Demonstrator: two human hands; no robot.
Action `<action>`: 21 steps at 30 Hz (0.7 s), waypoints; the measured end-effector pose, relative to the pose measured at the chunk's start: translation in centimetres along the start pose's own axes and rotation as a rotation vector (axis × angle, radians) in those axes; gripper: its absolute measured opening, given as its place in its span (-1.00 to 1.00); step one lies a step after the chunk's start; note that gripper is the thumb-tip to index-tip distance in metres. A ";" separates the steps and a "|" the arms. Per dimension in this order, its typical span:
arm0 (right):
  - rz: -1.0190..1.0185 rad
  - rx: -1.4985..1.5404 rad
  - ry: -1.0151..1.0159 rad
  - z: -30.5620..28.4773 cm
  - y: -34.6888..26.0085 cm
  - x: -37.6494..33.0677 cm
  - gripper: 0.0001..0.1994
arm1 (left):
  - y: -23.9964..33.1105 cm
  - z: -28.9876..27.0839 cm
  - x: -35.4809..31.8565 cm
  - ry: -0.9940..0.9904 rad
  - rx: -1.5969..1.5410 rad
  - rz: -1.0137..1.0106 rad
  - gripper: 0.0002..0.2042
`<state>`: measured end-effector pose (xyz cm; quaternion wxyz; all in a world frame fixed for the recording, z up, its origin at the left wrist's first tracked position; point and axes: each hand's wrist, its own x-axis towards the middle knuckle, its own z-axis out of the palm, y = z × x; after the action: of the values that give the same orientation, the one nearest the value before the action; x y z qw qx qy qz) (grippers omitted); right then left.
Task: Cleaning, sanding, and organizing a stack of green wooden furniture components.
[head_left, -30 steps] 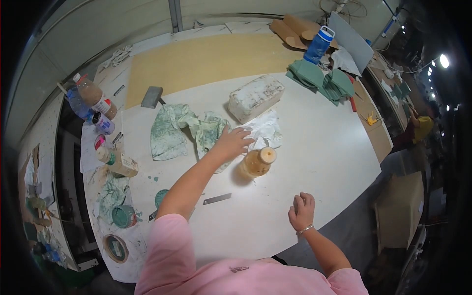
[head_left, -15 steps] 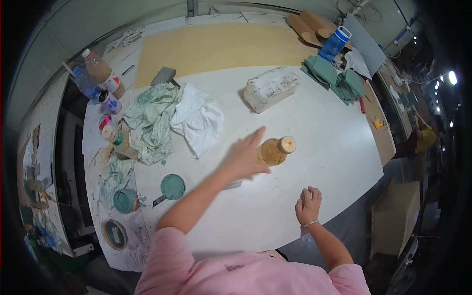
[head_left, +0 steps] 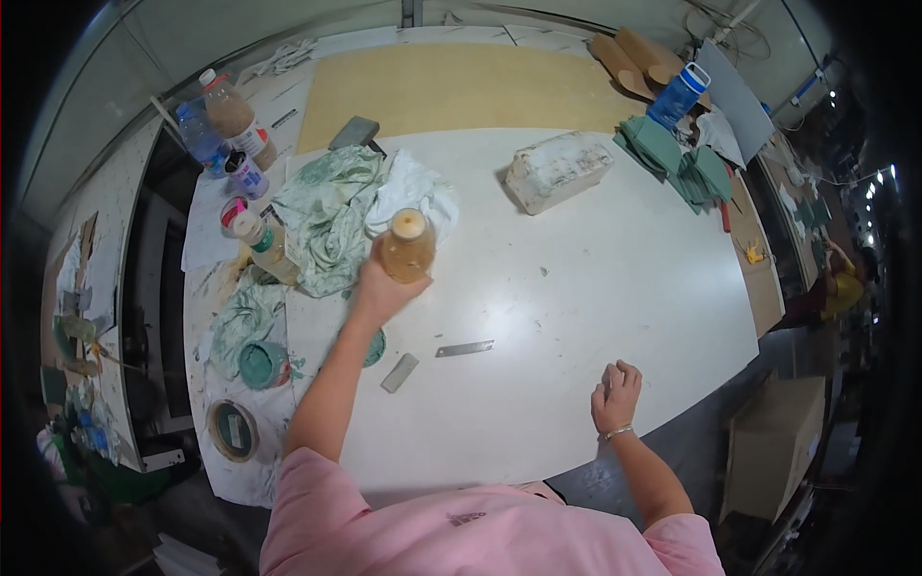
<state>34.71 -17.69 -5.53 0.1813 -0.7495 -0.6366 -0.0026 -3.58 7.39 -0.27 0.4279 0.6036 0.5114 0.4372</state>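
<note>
My left hand (head_left: 380, 291) is closed around a clear bottle of amber liquid (head_left: 407, 257) with a pale yellow cap. The bottle is in front of a white cloth (head_left: 396, 182) and beside a crumpled green-stained cloth (head_left: 327, 226). My right hand (head_left: 616, 398) is at the table's near right edge, its fingers loosely curled, with nothing seen in them. Between the hands lie a flat metal blade (head_left: 465, 348) and a small grey-green block (head_left: 400, 372). A round green container (head_left: 375, 348) is partly hidden by my left forearm.
A plaster-smeared block (head_left: 559, 171) sits on the white table (head_left: 576, 288). Several bottles, including a squeeze bottle (head_left: 269, 248), line the left side, with a green tub (head_left: 263, 365) and tape roll (head_left: 233, 430) nearer. Green sheets (head_left: 677, 168) and a blue jug (head_left: 678, 96) stand back right.
My left hand has gripped the amber bottle and carried it left toward the cloths. The metal blade and small block are now uncovered. My right hand stays by the edge.
</note>
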 end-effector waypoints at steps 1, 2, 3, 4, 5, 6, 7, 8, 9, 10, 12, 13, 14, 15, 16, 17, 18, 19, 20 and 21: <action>0.007 -0.004 -0.004 0.0 -0.1 0.1 -0.59 | -0.1 -1.0 0.0 0.009 0.003 -0.002 -0.26; -0.002 0.000 -0.006 0.0 -0.1 0.1 -0.59 | -0.1 -2.1 0.0 -0.050 0.077 0.024 -0.29; 0.006 0.001 -0.015 -0.1 0.1 0.1 -0.59 | 0.3 -3.0 0.0 -0.110 0.150 0.051 -0.33; 0.019 -0.002 -0.021 -0.1 0.2 0.0 -0.59 | 0.6 -3.8 0.1 -0.106 0.147 0.053 -0.33; 0.016 -0.005 -0.017 -0.3 0.3 0.0 -0.59 | 0.9 -4.6 0.2 -0.175 0.245 0.100 -0.39; 0.022 -0.012 -0.030 -0.4 0.4 0.0 -0.59 | 0.9 -5.4 0.5 -0.243 0.345 0.149 -0.45; 0.028 -0.014 -0.042 -0.4 0.2 0.1 -0.59 | 0.3 -6.6 1.0 -0.189 0.336 0.116 -0.54; 0.027 -0.015 -0.033 -0.4 0.1 0.3 -0.59 | 0.0 -7.0 2.0 -0.186 0.335 0.125 -0.54; 0.028 -0.013 -0.043 -0.5 -0.1 0.5 -0.59 | 0.5 -7.4 3.5 -0.054 0.183 0.076 -0.56; 0.026 -0.011 -0.054 -0.5 -0.2 0.5 -0.59 | 0.8 -7.6 5.0 0.079 0.028 0.025 -0.58; 0.018 -0.016 -0.047 -0.4 -0.3 0.4 -0.58 | 0.3 -7.2 10.0 0.138 0.176 0.107 -0.60; 0.010 -0.018 -0.048 -0.4 -0.2 0.3 -0.58 | -0.1 -6.7 12.7 0.199 0.328 0.181 -0.63; 0.008 -0.021 -0.031 -0.3 -0.1 0.2 -0.58 | -0.8 -6.3 15.2 0.204 0.322 0.197 -0.63; 0.001 -0.017 -0.036 -0.2 0.0 0.1 -0.57 | -1.8 -6.0 17.8 0.273 0.470 0.238 -0.63; -0.004 -0.011 -0.039 0.0 0.1 0.1 -0.56 | -2.8 -5.8 20.2 0.345 0.620 0.280 -0.63; 0.006 -0.023 -0.013 -0.1 0.3 0.0 -0.56 | -4.0 -5.3 22.1 0.405 0.729 0.281 -0.60; 0.016 -0.016 -0.022 -0.2 0.3 -0.2 -0.56 | -5.2 -5.4 23.9 0.409 0.848 0.237 -0.59; 0.034 -0.014 -0.027 -0.4 0.2 -0.2 -0.56 | -6.1 -5.6 25.6 0.409 0.961 0.199 -0.57; 0.067 -0.032 0.014 -0.4 0.1 -0.1 -0.56 | -7.1 -5.8 26.8 0.361 1.035 0.102 -0.55; 0.047 -0.029 -0.013 -0.5 0.1 0.1 -0.57 | -8.0 -5.8 27.7 0.336 1.075 0.004 -0.52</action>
<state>34.89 -17.72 -5.07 0.1664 -0.7669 -0.6198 -0.0026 -8.54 36.19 -4.04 -0.0280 0.6597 0.7222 0.2061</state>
